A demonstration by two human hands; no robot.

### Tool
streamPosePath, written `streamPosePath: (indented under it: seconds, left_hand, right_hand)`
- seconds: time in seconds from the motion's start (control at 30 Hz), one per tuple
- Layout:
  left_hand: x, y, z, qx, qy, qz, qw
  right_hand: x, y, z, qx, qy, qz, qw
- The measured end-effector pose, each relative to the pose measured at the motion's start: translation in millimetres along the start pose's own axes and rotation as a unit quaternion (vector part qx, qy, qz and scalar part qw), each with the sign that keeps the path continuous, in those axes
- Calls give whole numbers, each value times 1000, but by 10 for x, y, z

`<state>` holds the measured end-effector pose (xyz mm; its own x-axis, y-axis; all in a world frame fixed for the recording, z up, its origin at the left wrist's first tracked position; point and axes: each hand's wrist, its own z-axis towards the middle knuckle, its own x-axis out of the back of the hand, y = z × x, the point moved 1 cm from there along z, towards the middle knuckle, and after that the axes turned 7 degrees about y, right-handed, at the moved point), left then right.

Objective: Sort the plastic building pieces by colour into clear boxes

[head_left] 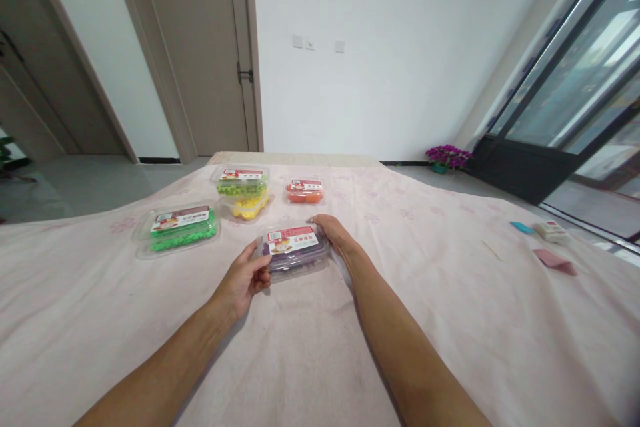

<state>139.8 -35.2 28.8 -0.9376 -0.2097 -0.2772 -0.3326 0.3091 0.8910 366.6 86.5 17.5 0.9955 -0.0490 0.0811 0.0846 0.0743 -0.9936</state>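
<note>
A clear plastic clamshell box (295, 250) with dark purple contents and a red and white label is between my two hands. My left hand (249, 273) grips its left end, thumb on the lid and fingers curled at the side. Around the far right corner closes my right hand (333, 232), its fingertips partly hidden behind the box. Left of it lies a box of bright green pieces (183, 228). Behind, a box of light green pieces (243, 180) sits on top of a box of yellow pieces (247, 205). A smaller box of orange pieces (305, 191) stands behind the purple one.
A pale pink cloth (310, 360) covers the broad surface. Toward its right edge lie a pink cloth piece (555, 261), a small white packet (551, 232), a blue item (522, 227) and a thin stick (491, 250). A purple flower pot (447, 157) stands on the floor beyond.
</note>
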Motion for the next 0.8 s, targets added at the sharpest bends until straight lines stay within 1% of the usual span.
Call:
streamPosePath:
  seconds: [0.13, 0.23, 0.4, 0.63, 0.73, 0.8]
  left_hand:
    - [-3, -9, 26, -6, 8, -6, 1000]
    - [-9, -11, 49, -7, 11, -11, 1000]
    - [7, -1, 89, 12, 15, -19, 1000]
    - [27, 31, 99, 5, 6, -40, 999]
    - [39, 25, 109, 0, 11, -37, 999]
    - [55, -6, 132, -13, 19, -38, 999]
  right_hand:
    - [19, -32, -25, -16, -16, 1, 1000]
    - [33, -46, -47, -24, -10, -8, 1000]
    - [21, -24, -67, -64, -6, -7, 998]
    - [-26, 17, -171, -61, 20, -15, 998]
    - [-23, 33, -217, -50, 36, -14, 998]
    - [9, 41, -234, -45, 33, -9, 998]
